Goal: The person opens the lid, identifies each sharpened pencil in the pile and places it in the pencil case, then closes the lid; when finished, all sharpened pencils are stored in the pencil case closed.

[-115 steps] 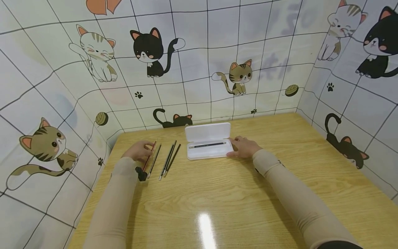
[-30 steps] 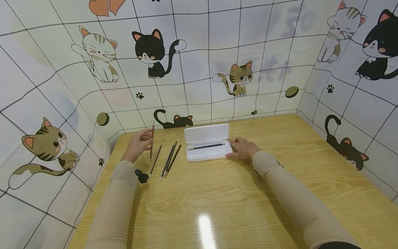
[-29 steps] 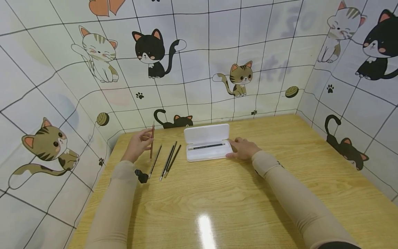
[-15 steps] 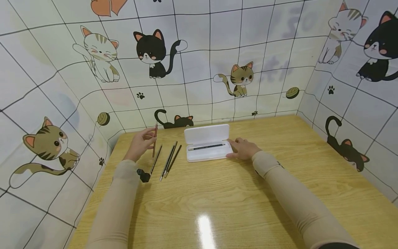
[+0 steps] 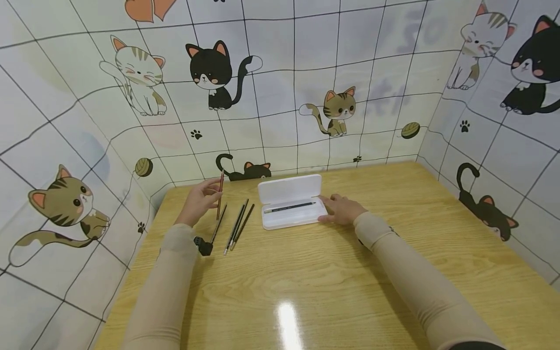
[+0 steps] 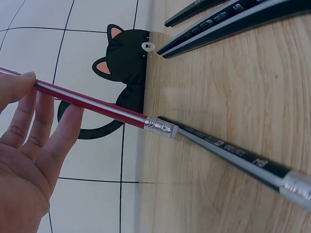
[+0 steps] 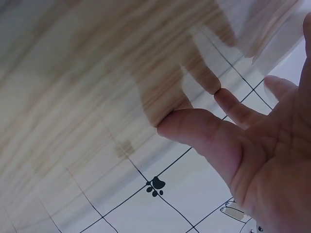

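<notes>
My left hand (image 5: pixel 199 200) pinches a red pencil (image 6: pixel 92 103) between thumb and fingertips. It stands steeply tilted, its silver-ferruled eraser end lower. A black HB pencil (image 5: pixel 218 224) lies on the table just under it and to the right, its tip crossing behind the red pencil's eraser in the left wrist view. At the table's back middle, a white pencil case (image 5: pixel 286 224) stands with its lid up and one black pencil (image 5: pixel 290 207) inside. My right hand (image 5: pixel 343 210) rests at the case's right end, fingers loosely spread, thumb at the near corner.
Several more black pencils (image 5: pixel 238 227) lie close together between the left hand and the case. A small black device (image 5: pixel 203 246) sits at the left wrist. Behind the wooden table (image 5: pixel 332 282) rises a cat-printed wall covering (image 5: pixel 280 97).
The left hand has picked the red pencil up off the table, turned it near upright and drifted slightly right with it. The right hand stays at the case.
</notes>
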`<state>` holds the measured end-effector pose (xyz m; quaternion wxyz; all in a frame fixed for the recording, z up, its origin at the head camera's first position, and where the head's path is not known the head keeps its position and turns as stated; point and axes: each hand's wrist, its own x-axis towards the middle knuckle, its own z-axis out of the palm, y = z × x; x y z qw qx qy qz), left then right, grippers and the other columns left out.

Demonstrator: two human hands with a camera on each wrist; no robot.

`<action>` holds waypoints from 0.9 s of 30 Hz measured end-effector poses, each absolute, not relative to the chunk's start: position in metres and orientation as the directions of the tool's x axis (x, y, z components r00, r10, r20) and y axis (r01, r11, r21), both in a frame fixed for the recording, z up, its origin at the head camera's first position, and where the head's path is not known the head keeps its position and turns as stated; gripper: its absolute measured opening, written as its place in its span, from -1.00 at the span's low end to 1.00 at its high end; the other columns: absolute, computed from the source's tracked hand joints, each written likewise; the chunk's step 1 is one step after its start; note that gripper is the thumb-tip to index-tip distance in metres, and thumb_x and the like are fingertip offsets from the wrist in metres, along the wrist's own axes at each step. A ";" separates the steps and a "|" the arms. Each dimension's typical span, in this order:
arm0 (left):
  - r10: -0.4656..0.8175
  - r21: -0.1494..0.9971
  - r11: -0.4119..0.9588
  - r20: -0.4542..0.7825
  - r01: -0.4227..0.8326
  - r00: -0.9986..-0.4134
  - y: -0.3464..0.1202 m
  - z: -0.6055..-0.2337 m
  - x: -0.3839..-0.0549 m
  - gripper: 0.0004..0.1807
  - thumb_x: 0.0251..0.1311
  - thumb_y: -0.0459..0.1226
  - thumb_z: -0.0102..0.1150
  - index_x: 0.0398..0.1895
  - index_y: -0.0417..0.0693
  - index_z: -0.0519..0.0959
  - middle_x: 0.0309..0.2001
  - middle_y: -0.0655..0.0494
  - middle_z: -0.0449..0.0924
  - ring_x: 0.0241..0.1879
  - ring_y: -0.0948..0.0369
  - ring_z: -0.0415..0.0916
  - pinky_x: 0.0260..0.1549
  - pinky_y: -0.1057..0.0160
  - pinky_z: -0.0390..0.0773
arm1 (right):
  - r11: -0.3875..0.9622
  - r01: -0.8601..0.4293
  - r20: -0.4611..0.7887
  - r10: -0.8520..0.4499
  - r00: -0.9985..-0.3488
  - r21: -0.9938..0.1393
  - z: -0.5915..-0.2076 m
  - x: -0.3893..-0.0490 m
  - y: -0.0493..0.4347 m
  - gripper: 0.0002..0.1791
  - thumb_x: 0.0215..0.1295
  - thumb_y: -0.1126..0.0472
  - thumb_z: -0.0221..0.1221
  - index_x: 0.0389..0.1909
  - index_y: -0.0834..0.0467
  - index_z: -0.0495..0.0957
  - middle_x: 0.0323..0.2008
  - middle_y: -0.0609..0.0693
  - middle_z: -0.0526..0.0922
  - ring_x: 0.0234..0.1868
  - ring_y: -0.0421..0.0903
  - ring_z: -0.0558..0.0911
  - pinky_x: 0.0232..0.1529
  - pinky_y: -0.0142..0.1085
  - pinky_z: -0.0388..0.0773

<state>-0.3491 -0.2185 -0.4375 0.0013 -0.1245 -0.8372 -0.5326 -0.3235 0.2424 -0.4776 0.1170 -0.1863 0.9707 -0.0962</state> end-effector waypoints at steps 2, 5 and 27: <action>0.212 0.897 0.392 0.129 0.205 -0.969 -0.218 -0.438 -0.349 -0.42 0.46 -0.38 0.12 0.51 -0.10 0.31 0.20 -0.33 0.39 0.14 -0.21 0.46 -0.05 -0.14 0.66 | 0.906 -0.357 -0.183 -0.399 -0.898 -0.225 -0.478 -0.324 0.242 -0.04 0.43 -0.35 0.06 0.64 0.03 -0.05 0.46 0.45 0.15 0.38 0.51 0.25 0.24 0.32 0.36; 0.215 0.900 0.386 0.127 0.203 -0.968 -0.218 -0.438 -0.350 -0.42 0.46 -0.36 0.13 0.51 -0.07 0.31 0.20 -0.31 0.40 0.14 -0.19 0.47 -0.05 -0.12 0.66 | 0.903 -0.368 -0.177 -0.408 -0.896 -0.220 -0.478 -0.325 0.242 -0.08 0.45 -0.33 0.05 0.63 0.04 0.01 0.45 0.46 0.16 0.37 0.53 0.26 0.22 0.33 0.37; 0.217 0.894 0.378 0.165 0.239 -0.962 -0.208 -0.432 -0.345 -0.44 0.43 -0.31 0.19 0.47 0.04 0.40 0.15 -0.20 0.45 0.10 -0.08 0.51 -0.09 0.00 0.70 | 0.901 -0.342 -0.195 -0.398 -0.896 -0.267 -0.476 -0.324 0.249 -0.11 0.50 -0.28 0.01 0.62 0.13 0.00 0.59 0.17 0.02 0.46 0.50 0.11 0.41 0.32 0.09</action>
